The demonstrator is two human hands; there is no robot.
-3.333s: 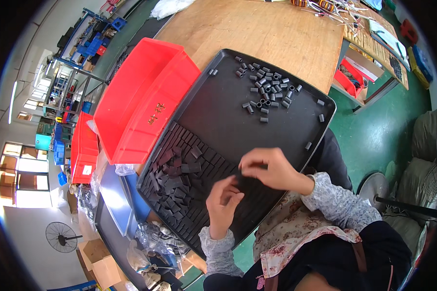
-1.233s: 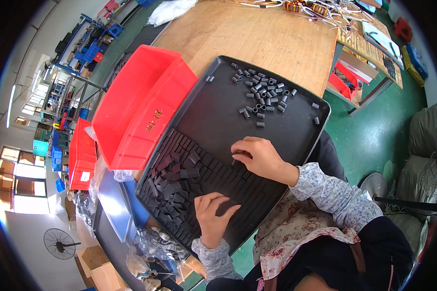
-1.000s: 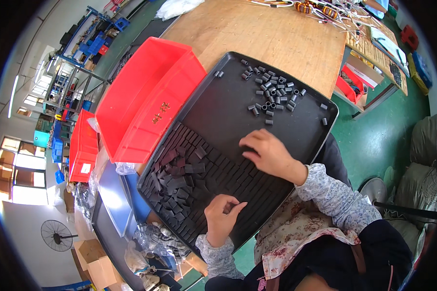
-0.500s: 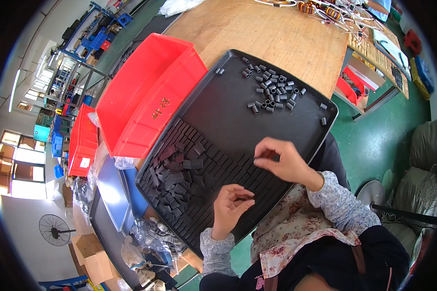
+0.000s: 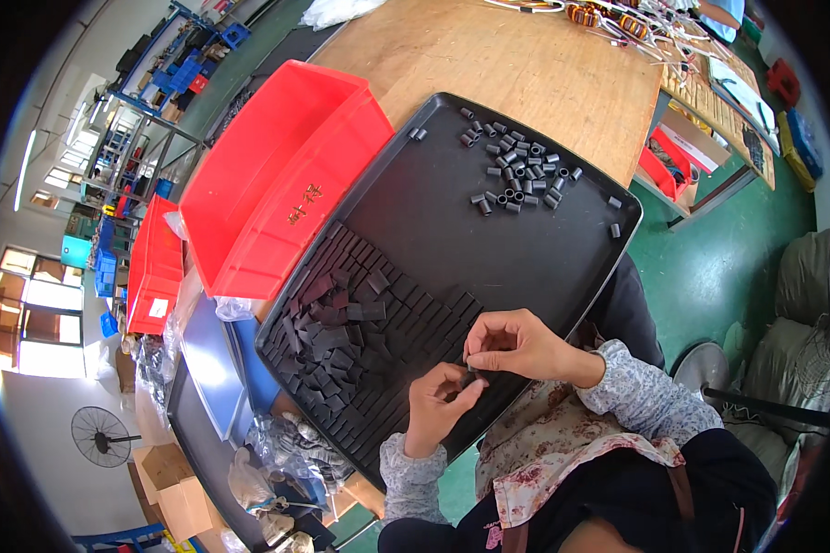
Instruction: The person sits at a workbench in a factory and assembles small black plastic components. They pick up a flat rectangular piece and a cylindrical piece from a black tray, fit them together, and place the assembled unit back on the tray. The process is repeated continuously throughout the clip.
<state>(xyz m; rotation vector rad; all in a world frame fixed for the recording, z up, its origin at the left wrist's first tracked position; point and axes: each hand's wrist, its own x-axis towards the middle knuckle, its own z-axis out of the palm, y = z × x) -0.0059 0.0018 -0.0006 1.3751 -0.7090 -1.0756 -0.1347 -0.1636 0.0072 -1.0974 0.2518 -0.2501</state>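
Observation:
Over the near part of a large black tray (image 5: 415, 221), my two hands meet at the fingertips. My right hand (image 5: 521, 350) pinches a small dark piece (image 5: 470, 370) between thumb and forefinger; fingers hide most of it, so its kind is unclear. From the left, the thumb and forefinger of my left hand (image 5: 435, 410) close on the same piece. Beneath them, black rectangular pieces (image 5: 415, 309) lie in close rows. A loose heap of thin, flat black pieces (image 5: 332, 341) covers part of the rows at the left. Short black tubes (image 5: 526, 175) are scattered at the tray's far end.
A red plastic bin (image 5: 277, 203) stands against the tray's left side, with another red bin (image 5: 152, 267) beyond it. The tray rests on a wooden table (image 5: 507, 55). A floor fan (image 5: 106, 438) and an open cardboard box (image 5: 175, 488) are at the lower left.
My right hand has moved down and left to meet my left hand. The fingertips, apart before, now come together around the small dark piece.

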